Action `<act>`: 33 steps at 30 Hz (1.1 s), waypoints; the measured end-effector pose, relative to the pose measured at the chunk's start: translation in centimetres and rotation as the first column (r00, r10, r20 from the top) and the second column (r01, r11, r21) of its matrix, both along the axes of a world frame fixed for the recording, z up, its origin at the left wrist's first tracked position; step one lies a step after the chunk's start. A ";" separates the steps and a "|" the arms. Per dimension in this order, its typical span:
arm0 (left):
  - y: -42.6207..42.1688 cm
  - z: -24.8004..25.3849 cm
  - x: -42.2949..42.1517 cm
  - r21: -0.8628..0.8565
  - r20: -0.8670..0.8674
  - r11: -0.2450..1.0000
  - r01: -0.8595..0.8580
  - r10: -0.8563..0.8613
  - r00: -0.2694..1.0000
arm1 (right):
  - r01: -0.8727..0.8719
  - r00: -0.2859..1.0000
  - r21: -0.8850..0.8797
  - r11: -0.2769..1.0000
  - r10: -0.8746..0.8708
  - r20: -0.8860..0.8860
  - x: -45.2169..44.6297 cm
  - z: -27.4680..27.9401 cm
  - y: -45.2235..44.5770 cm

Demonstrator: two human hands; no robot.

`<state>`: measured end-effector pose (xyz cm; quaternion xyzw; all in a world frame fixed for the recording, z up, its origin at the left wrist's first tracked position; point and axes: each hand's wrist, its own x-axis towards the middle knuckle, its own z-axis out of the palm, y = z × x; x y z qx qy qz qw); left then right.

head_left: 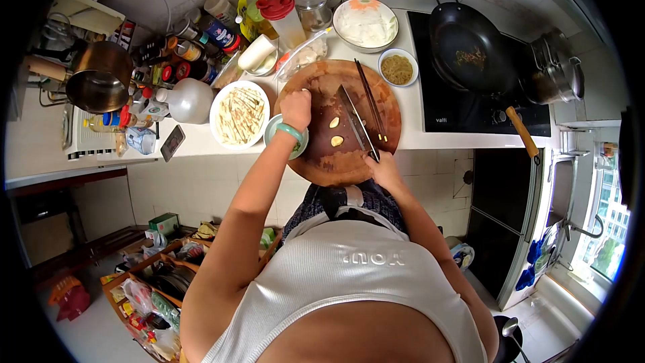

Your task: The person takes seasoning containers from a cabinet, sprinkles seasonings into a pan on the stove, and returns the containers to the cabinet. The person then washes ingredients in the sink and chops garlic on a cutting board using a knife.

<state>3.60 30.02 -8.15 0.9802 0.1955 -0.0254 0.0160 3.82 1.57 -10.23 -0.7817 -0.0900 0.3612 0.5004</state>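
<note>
Peeled cloves [336,140] set on the board [319,84], apparently uncut
The knife [356,119] is gripped in the right hand [386,169]; the left hand [295,109] is curled closed near the bowl [270,128], its contents hidden.

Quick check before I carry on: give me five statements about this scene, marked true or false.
1. The right hand grips the black-handled metal knife. True.
2. Two pale peeled cloves lie on the round wooden board. True.
3. The long dark chopsticks lie left of the knife. False: the chopsticks lie right of it.
4. The green bangle is on the right wrist. False: it circles the left wrist.
5. The round black wok sits on the black cooktop. True.
</note>
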 end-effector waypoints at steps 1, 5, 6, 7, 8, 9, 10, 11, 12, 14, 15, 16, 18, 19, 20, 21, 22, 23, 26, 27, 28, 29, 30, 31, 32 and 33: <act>0.4 -0.4 0.0 0.001 0.001 1.000 0.000 0.000 1.000 | -0.015 0.999 -0.001 1.000 0.015 0.040 0.0 -0.1 -0.1; 0.9 -0.1 0.4 0.000 -0.049 0.998 0.068 -0.068 0.996 | -0.036 0.978 -0.015 0.999 0.039 0.204 0.2 -1.0 -0.3; 0.8 0.2 0.4 -0.016 -0.076 0.996 0.083 -0.084 0.994 | -0.032 0.978 -0.016 0.999 0.035 0.206 0.3 -0.4 -0.3; 0.5 0.1 0.5 -0.016 -0.074 0.996 0.087 -0.088 0.993 | -0.013 0.988 -0.068 0.998 0.023 0.154 0.4 0.3 -0.5; 0.0 -0.1 0.7 -0.095 0.009 0.991 0.096 -0.096 0.995 | 0.005 0.995 -0.120 0.993 0.007 0.101 0.5 1.6 -0.4; -0.6 -0.1 0.9 -0.174 0.091 0.979 0.111 -0.096 0.991 | 0.010 0.995 -0.121 0.993 0.002 0.102 0.6 2.4 -0.3; -1.6 -0.1 1.1 -0.234 0.109 0.967 0.099 -0.075 0.991 | 0.016 0.997 -0.125 0.992 -0.006 0.080 0.6 3.1 -0.3; -2.8 0.0 1.4 -0.294 0.124 0.952 0.087 -0.052 0.991 | 0.021 0.998 -0.129 0.991 -0.013 0.058 0.6 3.4 -0.3; -3.6 -0.4 1.7 -0.276 0.118 0.952 0.132 -0.102 0.988 | 0.026 0.998 -0.131 0.991 -0.018 0.058 0.5 3.3 -0.3; -5.2 -0.6 2.0 -0.275 0.106 0.944 0.182 -0.159 0.982 | -0.010 0.975 -0.160 0.987 0.046 0.219 0.4 3.5 -0.4; -5.4 -0.7 2.0 -0.277 0.109 0.942 0.189 -0.165 0.980 | -0.004 0.975 -0.163 0.987 0.040 0.221 0.5 3.8 -0.4; -5.5 -0.8 2.1 -0.309 0.131 0.931 0.192 -0.158 0.979 | -0.008 0.977 -0.169 0.986 0.043 0.208 0.4 4.3 -0.4; -5.4 -1.3 1.8 -0.362 0.201 0.911 0.199 -0.132 0.971 | -0.009 0.989 -0.150 0.989 0.030 0.143 0.4 4.6 -0.4; -5.3 -1.8 1.7 -0.363 0.199 0.910 0.200 -0.134 0.971 | -0.006 0.990 -0.151 0.988 0.028 0.141 0.4 4.5 -0.4; -5.2 -2.2 1.7 -0.387 0.223 0.900 0.202 -0.121 0.967 | -0.017 0.988 -0.146 0.989 0.039 0.148 0.5 4.2 -0.3; -5.1 -2.6 1.7 -0.410 0.246 0.889 0.204 -0.107 0.963 | -0.029 0.987 -0.140 0.990 0.051 0.155 0.4 3.9 -0.2; -5.0 -3.0 1.6 -0.411 0.243 0.889 0.203 -0.108 0.964 | -0.028 0.987 -0.140 0.990 0.050 0.152 0.5 3.7 -0.1; -4.9 -3.0 1.6 -0.427 0.281 0.873 0.238 -0.122 0.952 | -0.052 0.974 -0.147 0.988 0.083 0.211 0.5 3.4 0.0; -4.9 -3.0 1.7 -0.461 0.319 0.844 0.273 -0.129 0.939 | -0.073 0.957 -0.143 0.987 0.110 0.270 0.6 2.7 0.0; -4.9 -3.0 1.7 -0.480 0.318 0.833 0.274 -0.125 0.940 | -0.071 0.957 -0.129 0.989 0.103 0.271 0.6 2.6 0.1; -4.9 -2.9 1.7 -0.481 0.317 0.834 0.271 -0.123 0.940 | -0.073 0.957 -0.129 0.989 0.105 0.270 0.7 2.5 0.0; -5.0 -2.7 1.7 -0.499 0.307 0.827 0.258 -0.109 0.945 | -0.062 0.974 -0.120 0.991 0.086 0.210 0.9 2.8 0.0; -5.0 -2.6 1.7 -0.517 0.297 0.820 0.245 -0.096 0.950 | -0.050 0.987 -0.112 0.992 0.067 0.149 1.0 3.0 0.0; -5.0 -2.7 1.7 -0.519 0.296 0.820 0.242 -0.094 0.951 | -0.052 0.987 -0.113 0.992 0.069 0.148 1.2 3.0 -0.1; -5.0 -2.7 1.8 -0.538 0.290 0.808 0.240 -0.090 0.953 | -0.070 0.989 -0.116 0.991 0.084 0.120 1.4 3.1 -0.2; -4.9 -2.7 1.8 -0.557 0.283 0.796 0.237 -0.086 0.955 | -0.087 0.991 -0.118 0.989 0.098 0.091 1.6 3.1 -0.3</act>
